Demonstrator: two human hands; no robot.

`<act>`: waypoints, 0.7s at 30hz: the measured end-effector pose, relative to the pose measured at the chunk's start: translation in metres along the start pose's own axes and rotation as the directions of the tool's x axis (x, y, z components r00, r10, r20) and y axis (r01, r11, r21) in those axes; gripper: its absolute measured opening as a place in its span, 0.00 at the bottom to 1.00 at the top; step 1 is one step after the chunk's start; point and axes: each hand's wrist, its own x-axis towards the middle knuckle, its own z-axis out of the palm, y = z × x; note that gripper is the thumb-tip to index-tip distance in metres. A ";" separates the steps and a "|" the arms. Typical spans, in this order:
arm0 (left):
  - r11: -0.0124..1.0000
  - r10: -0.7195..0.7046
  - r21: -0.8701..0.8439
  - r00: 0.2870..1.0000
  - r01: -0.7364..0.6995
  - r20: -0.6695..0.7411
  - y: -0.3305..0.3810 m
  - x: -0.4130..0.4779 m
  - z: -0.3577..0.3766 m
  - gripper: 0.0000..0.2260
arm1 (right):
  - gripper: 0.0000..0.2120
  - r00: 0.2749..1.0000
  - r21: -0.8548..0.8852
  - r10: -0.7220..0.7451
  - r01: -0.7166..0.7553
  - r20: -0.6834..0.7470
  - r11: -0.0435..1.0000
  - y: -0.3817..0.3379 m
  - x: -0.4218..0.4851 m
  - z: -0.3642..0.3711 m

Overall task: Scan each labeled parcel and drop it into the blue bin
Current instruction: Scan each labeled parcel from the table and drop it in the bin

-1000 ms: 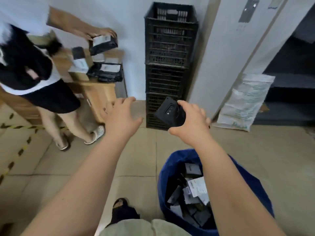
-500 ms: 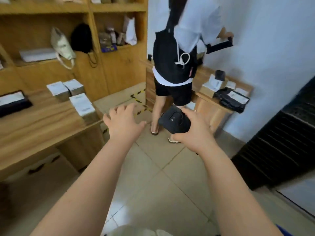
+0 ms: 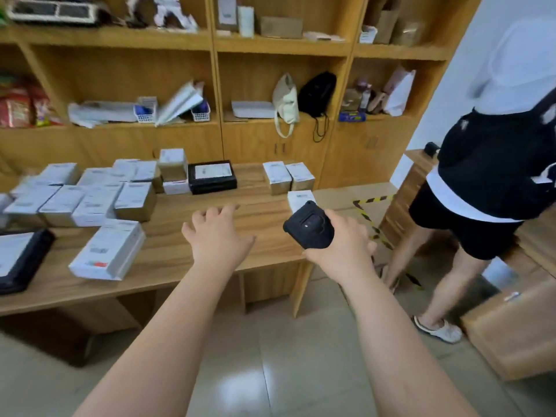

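Two bare hands reach out over the worktop (image 3: 168, 251). The left hand (image 3: 218, 236) is above the bare wood near the worktop's middle, fingers spread wide and holding nothing; whether it touches the wood cannot be told. The right hand (image 3: 340, 251) is at the worktop's right end, fingers wrapped round a black scanner (image 3: 310, 228).

The labeled parcels all lie on the worktop. A cluster of white-labelled boxes (image 3: 90, 200) sits packed side by side on its left half, with a larger white box (image 3: 108, 251) near its front edge. A flat black parcel (image 3: 212, 176) with a white label rests at the middle of its back edge. A pair of small boxes (image 3: 287, 177) stands side by side toward its back right. A single box (image 3: 301, 198) at its right end is partly hidden by the scanner. A second black parcel (image 3: 18, 260) lies at its front left.

A shelf unit (image 3: 210, 40) rises behind the worktop. A person in black shorts (image 3: 496, 176) stands beyond its right end, back turned.
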 end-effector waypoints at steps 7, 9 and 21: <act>0.981 -0.174 0.073 0.982 0.179 -0.075 -0.062 0.059 -0.006 0.32 | 0.26 0.983 0.011 -0.127 0.127 0.134 0.992 -0.069 0.067 0.059; 0.975 -0.206 0.072 0.976 0.210 -0.064 -0.071 0.074 -0.001 0.32 | 0.29 0.974 0.021 -0.158 0.157 0.163 0.987 -0.078 0.086 0.074; 0.926 -0.369 0.096 0.929 0.366 0.013 -0.073 0.224 0.055 0.31 | 0.35 0.918 0.077 -0.268 0.257 0.292 0.963 -0.098 0.270 0.146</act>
